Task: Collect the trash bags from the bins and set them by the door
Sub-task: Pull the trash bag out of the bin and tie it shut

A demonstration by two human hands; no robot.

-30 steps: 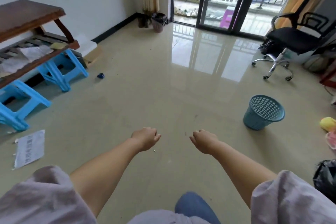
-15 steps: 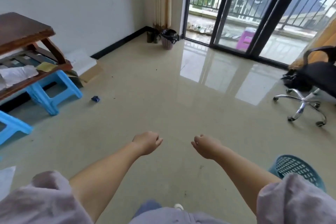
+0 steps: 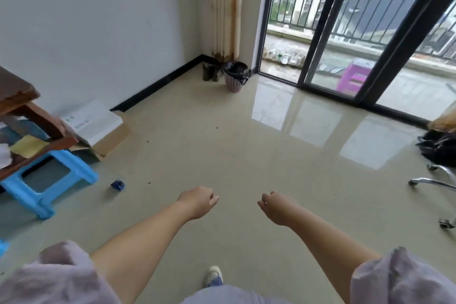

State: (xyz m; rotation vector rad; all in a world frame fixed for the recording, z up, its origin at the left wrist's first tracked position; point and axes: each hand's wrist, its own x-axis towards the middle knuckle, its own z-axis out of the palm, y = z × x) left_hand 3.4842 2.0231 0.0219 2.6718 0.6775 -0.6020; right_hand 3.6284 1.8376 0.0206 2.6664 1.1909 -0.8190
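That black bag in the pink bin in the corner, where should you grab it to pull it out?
Probably the black bag's loose rim, folded over the pink bin's top edge, reaching down from above. The bin stands upright, so the bag should lift straight out.

No legible text anywhere, white box (image 3: pixel 92 123) by the wall far left of the left hand's fingers (image 3: pixel 212 198) carries small green and grey printed marks, too blurred to read, nothing else bears lettering
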